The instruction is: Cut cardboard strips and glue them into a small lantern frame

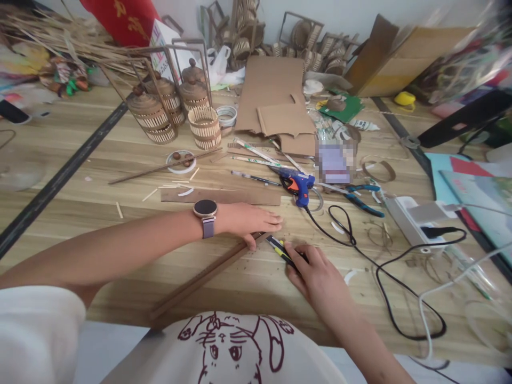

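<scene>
My left hand (250, 220) lies over the upper end of a long brown strip (200, 277), fingers stretched out flat and the thumb at the strip's near side. The strip runs slanting down toward the table's front edge and looks like two narrow pieces side by side. My right hand (310, 266) is closed around a black and yellow-green utility knife (280, 248). The knife's blade end is at the strip's upper end, close to the left fingers; whether it touches the strip I cannot tell. A wider flat brown strip (180, 196) lies just beyond my left wrist.
A blue hot glue gun (300, 184) with a black cord and blue-black pliers (364, 200) lie beyond my right hand. At right sits a white power strip (416, 224). Small slatted lanterns (152, 114), an open slatted cup (205, 128) and cardboard sheets (272, 90) stand or lie farther back.
</scene>
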`<action>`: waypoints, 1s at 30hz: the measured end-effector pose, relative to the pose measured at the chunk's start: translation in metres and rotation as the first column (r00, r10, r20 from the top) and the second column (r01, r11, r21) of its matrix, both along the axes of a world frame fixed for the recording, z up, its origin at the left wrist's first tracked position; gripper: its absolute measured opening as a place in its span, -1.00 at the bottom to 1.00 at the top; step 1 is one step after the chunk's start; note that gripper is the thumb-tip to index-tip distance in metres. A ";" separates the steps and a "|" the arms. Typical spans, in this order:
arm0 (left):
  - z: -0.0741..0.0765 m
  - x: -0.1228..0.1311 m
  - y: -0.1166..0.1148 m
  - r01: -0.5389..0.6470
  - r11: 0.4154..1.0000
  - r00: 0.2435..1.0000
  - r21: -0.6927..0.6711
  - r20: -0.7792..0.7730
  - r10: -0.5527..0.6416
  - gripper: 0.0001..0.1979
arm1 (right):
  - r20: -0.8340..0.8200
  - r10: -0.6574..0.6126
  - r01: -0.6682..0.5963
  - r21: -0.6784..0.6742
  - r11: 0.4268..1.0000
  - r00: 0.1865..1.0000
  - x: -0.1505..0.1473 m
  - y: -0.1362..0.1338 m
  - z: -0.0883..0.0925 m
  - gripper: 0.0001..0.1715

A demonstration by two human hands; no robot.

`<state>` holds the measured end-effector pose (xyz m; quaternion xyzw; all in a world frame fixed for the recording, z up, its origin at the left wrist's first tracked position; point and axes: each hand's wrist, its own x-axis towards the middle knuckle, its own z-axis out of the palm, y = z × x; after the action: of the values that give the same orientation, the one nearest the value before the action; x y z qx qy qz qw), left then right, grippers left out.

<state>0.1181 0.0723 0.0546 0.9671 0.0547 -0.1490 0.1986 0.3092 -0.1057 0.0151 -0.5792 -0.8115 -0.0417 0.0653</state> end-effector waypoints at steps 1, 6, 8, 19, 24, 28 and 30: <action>0.002 0.001 0.000 0.000 1.000 1.000 -0.002 -0.014 0.000 -0.20 | -0.001 0.001 -0.001 0.001 1.000 1.000 -0.001 0.001 0.000 -0.56; 0.005 0.002 0.000 0.000 1.000 0.999 -0.011 -0.035 0.000 -0.16 | 0.025 0.023 -0.024 0.027 0.999 0.999 -0.006 -0.003 0.001 -0.57; 0.002 0.001 0.002 -0.009 0.999 1.000 -0.037 -0.016 0.008 -0.17 | 0.046 0.041 -0.042 0.032 0.999 0.998 -0.007 -0.005 0.002 -0.57; -0.017 0.000 0.010 0.018 0.991 0.997 -0.136 0.080 -0.007 -0.19 | 0.007 0.141 -0.141 0.045 0.989 0.990 -0.023 -0.012 0.002 -0.54; -0.014 0.002 0.009 0.014 0.997 0.998 -0.082 0.057 -0.009 -0.26 | -0.037 0.161 -0.158 0.072 0.985 0.986 -0.031 -0.012 0.000 -0.52; -0.006 0.002 0.004 -0.019 0.999 0.999 0.048 0.030 0.018 -0.28 | -0.059 0.148 -0.146 0.033 0.989 0.987 -0.034 -0.006 -0.001 -0.51; -0.003 0.000 0.001 -0.032 0.998 0.999 0.059 0.036 0.030 -0.32 | -0.065 0.139 -0.138 0.018 0.990 0.988 -0.034 -0.004 -0.001 -0.50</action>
<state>0.1185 0.0731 0.0520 0.9741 0.0704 -0.1271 0.1731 0.2756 -0.1099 0.0140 -0.5220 -0.8469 -0.0236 0.0988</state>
